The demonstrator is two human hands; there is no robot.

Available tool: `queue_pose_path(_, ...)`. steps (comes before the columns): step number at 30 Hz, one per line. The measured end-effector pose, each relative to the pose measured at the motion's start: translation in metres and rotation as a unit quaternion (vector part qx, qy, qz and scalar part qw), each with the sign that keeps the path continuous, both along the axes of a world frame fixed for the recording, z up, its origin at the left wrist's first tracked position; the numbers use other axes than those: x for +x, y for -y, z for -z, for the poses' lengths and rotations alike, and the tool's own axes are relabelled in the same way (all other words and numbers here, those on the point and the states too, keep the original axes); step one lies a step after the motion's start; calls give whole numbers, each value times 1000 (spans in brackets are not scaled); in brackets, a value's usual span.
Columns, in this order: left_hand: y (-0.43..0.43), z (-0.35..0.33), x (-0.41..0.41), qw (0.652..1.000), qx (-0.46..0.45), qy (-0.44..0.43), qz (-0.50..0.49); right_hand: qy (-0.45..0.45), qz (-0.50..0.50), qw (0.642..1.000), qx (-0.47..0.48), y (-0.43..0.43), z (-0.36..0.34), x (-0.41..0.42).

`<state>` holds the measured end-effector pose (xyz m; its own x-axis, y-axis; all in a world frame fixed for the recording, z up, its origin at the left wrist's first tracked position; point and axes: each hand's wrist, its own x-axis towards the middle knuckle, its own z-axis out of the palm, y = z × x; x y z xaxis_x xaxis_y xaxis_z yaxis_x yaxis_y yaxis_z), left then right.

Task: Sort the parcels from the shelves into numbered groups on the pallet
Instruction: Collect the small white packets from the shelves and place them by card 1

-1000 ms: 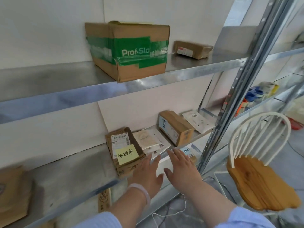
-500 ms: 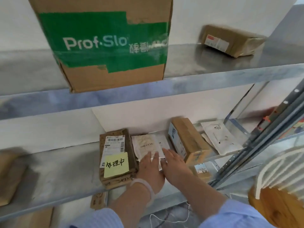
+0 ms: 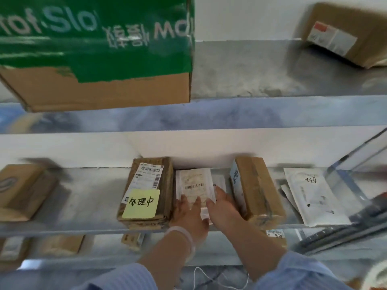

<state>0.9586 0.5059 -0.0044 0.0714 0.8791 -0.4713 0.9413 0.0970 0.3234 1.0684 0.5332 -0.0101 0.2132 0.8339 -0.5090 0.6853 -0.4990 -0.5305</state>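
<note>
A flat white parcel (image 3: 194,183) with a barcode label lies on the middle shelf (image 3: 90,197), between two brown boxes. My left hand (image 3: 188,214) and my right hand (image 3: 223,206) both rest on its near end, fingers straight and spread over it. The brown box (image 3: 146,191) to its left carries a yellow sticky note. A taller brown box (image 3: 255,189) stands to its right, close against my right hand. Whether a second white parcel lies under the first I cannot tell.
On the top shelf sit a large cardboard box with green tape (image 3: 100,51) and a small brown parcel (image 3: 343,34). A white mailer (image 3: 312,193) lies at the right, another brown parcel (image 3: 23,191) at the left. More parcels (image 3: 60,243) sit on the shelf below.
My head has moved closer to the shelves. Both hands have reached forward from the shelf's front edge onto the white parcel.
</note>
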Motion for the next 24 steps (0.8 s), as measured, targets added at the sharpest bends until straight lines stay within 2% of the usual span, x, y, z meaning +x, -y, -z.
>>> queue_pose_path(4,-5,3,-2,989,60,113,-77,-10,51,998,36,-8,1,6)
queue_pose_path(7,-12,4,2,974,51,173,-140,-34,57,997,34,-11,1,3)
queue_pose_path(14,-14,13,0,962,42,182,-201,-97,65,992,45,-11,7,6)
queue_pose_path(19,-17,13,3,925,37,272,-263,-176,83,978,80,-2,3,13)
queue_pose_path(24,-13,-1,4,900,61,319,-291,-172,64,970,158,8,-19,7)
